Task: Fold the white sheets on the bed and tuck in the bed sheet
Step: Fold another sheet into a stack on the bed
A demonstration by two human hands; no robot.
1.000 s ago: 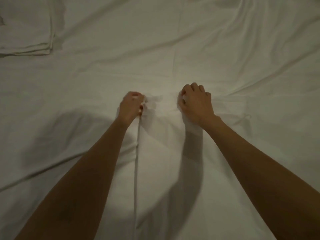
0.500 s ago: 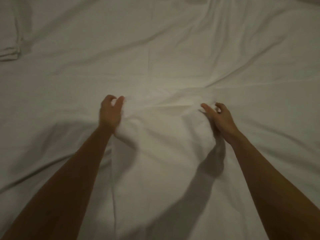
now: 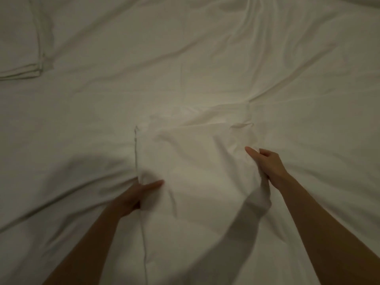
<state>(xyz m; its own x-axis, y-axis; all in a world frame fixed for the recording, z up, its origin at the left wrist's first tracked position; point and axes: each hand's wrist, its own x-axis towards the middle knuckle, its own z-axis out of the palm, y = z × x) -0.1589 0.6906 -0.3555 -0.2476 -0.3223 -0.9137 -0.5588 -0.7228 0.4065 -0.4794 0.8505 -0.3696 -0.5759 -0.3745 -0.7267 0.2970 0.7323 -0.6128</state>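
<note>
Between both hands (image 3: 134, 197) (image 3: 267, 163), gripped white sheet (image 3: 197, 165) on bed.

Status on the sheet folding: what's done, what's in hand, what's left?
Done: one folded white sheet stack lies at far left. In hand: the left hand and right hand grip opposite edges of a half-folded white sheet. Left: finish that fold; the wrinkled white bed sheet still looks untucked, though the bed's edges are out of view.

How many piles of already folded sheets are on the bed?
1: a folded stack lies at the far left, apart from the white sheet the hands hold. More may lie out of view.
</note>
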